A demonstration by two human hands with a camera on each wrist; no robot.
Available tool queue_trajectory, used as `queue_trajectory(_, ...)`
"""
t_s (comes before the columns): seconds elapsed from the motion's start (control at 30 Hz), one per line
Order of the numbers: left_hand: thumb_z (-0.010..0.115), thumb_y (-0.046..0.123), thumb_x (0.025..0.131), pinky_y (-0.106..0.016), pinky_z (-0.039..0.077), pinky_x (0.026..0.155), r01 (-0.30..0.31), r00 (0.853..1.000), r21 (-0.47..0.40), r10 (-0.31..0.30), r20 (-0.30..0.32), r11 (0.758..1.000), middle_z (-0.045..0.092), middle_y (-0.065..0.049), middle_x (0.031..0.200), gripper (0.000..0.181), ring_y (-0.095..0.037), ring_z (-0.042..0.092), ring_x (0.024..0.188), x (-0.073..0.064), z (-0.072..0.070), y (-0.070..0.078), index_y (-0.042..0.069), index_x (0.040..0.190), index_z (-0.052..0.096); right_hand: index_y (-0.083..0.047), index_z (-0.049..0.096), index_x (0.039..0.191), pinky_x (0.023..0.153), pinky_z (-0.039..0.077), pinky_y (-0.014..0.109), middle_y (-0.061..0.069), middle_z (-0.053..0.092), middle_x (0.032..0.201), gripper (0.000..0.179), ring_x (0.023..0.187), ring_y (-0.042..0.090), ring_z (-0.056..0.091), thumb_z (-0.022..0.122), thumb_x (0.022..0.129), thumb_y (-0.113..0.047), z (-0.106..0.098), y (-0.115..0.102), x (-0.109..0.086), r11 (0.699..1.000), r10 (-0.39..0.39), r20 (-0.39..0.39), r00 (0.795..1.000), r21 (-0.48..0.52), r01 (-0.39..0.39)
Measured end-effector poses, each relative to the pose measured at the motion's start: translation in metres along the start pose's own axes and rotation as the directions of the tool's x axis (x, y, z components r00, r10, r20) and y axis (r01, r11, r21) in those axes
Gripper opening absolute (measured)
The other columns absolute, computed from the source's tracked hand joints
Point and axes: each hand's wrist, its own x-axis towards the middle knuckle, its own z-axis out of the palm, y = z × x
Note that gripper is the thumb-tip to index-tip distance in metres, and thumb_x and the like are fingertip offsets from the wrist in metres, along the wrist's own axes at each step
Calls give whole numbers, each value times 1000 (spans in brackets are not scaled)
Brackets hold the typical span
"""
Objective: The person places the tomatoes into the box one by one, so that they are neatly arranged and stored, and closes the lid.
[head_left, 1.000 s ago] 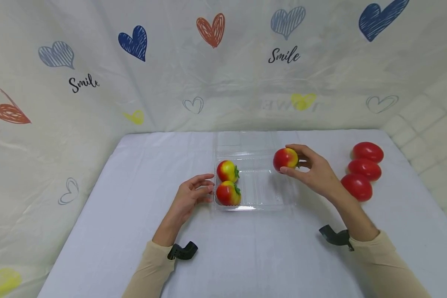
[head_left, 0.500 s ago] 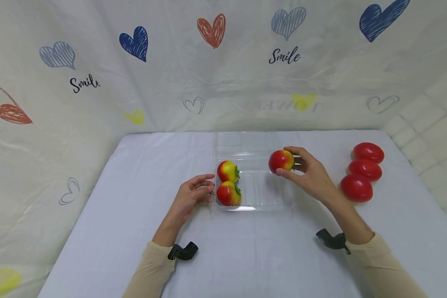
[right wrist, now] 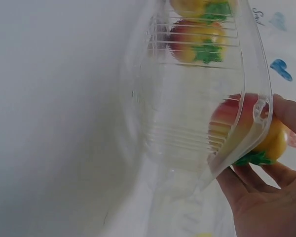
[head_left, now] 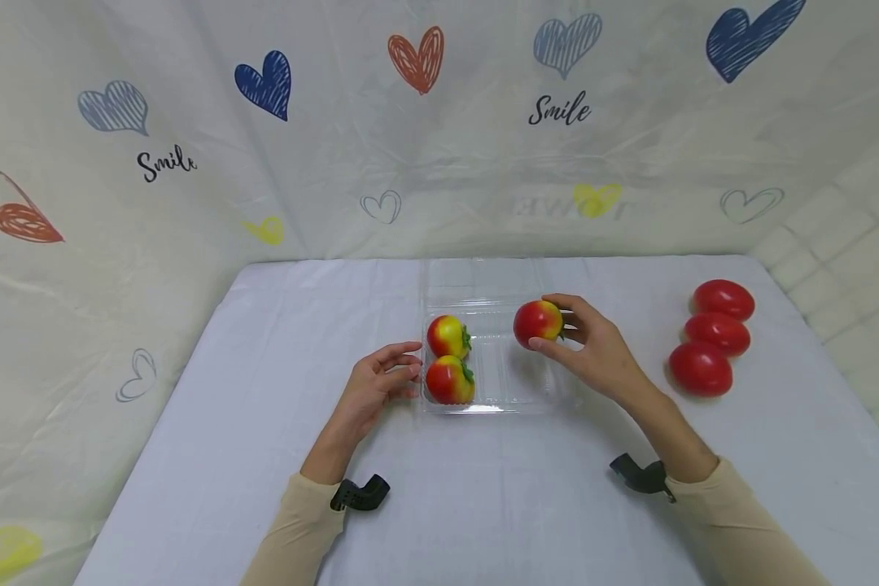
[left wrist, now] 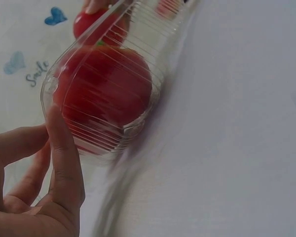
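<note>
My right hand (head_left: 593,350) holds a red-and-yellow fruit (head_left: 536,324) with a green leafy calyx, thumb on the near side and fingers on the far side. It hangs over the right part of a clear plastic clamshell box (head_left: 509,404), whose lid lies folded back. Through the box wall in the right wrist view, the held fruit (right wrist: 271,140) shows partly. Two similar fruits, a far one (head_left: 445,336) and a near one (head_left: 448,381), sit along the box's left side. My left hand (head_left: 369,387) has loosely bent fingers, its fingertips right at the box's left rim (left wrist: 45,96).
Three glossy red oval fruits (head_left: 716,334) lie in a row at the table's right side. A white cloth covers the table (head_left: 469,496). Behind it hangs a pale curtain (head_left: 322,163) printed with hearts. Each wrist wears a black mount, such as the left one (head_left: 361,493).
My right hand has carried the held fruit leftward and slightly nearer, further over the box. The left hand, the box and the other fruits have stayed in place.
</note>
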Motion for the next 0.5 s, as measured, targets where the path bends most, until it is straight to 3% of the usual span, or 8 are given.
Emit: queue_trajectory(0.5,68,10,99,-25,64,77,-1,1000,5,1,-2,1000,69,-2,109,40,-15,68,94,0,0,-1,8,139,64,-12,47,150,105,55,56,16,55,150,71,129,39,63,81,91,-30,8,-4,1,999,17,50,999,29,-19)
